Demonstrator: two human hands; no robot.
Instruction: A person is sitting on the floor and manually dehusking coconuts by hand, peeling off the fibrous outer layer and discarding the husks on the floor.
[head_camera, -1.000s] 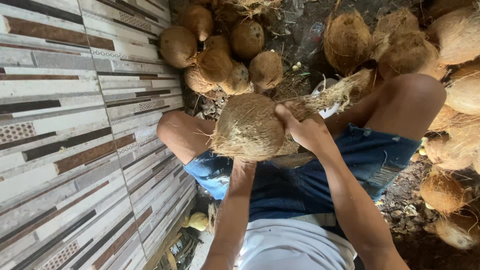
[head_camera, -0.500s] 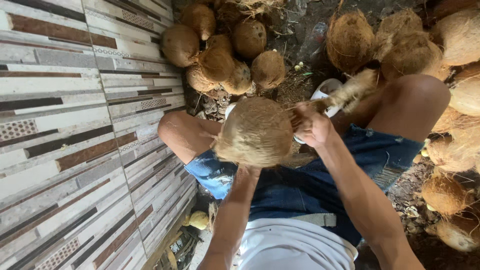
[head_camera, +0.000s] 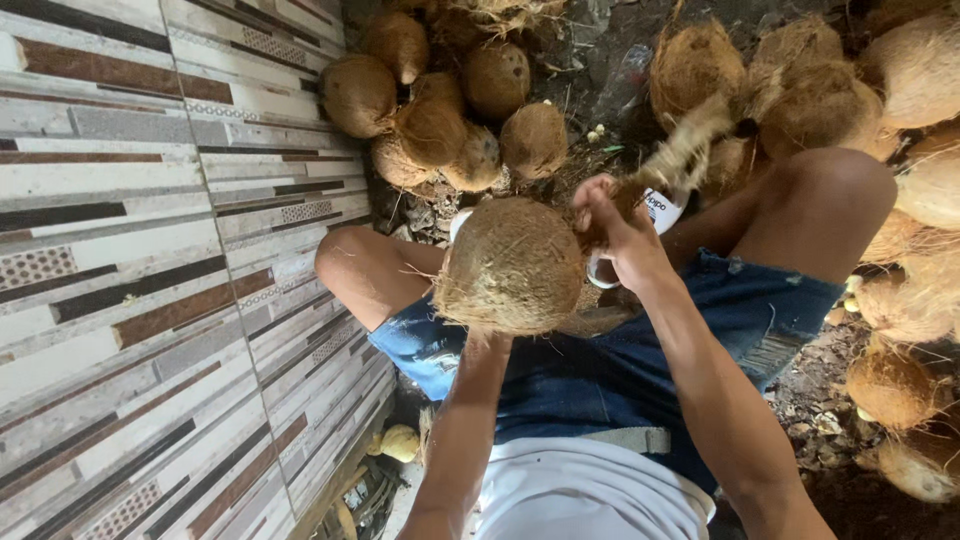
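While dirt ground (head_camera: 600, 90) strewn with husk scraps meets a striped tiled wall (head_camera: 130, 250), a round brown fibrous coconut (head_camera: 512, 265) sits over the lap. Left hand is hidden beneath it, grip unclear. Right hand (head_camera: 618, 232) pinches a pale husk strip (head_camera: 685, 150), pulling. Husked coconuts (head_camera: 440, 110) are piled near.

The left hand is wholly hidden behind the husked coconut (head_camera: 512, 265), so whether it grips or merely props the nut cannot be told. The strip of husk (head_camera: 685, 150) above the right hand (head_camera: 618, 235) is motion-blurred, its edges unclear. Coconuts along the right edge (head_camera: 925, 70) are cut off, and a small yellow object (head_camera: 400, 442) near the tiled wall (head_camera: 130, 250) is too small to identify.
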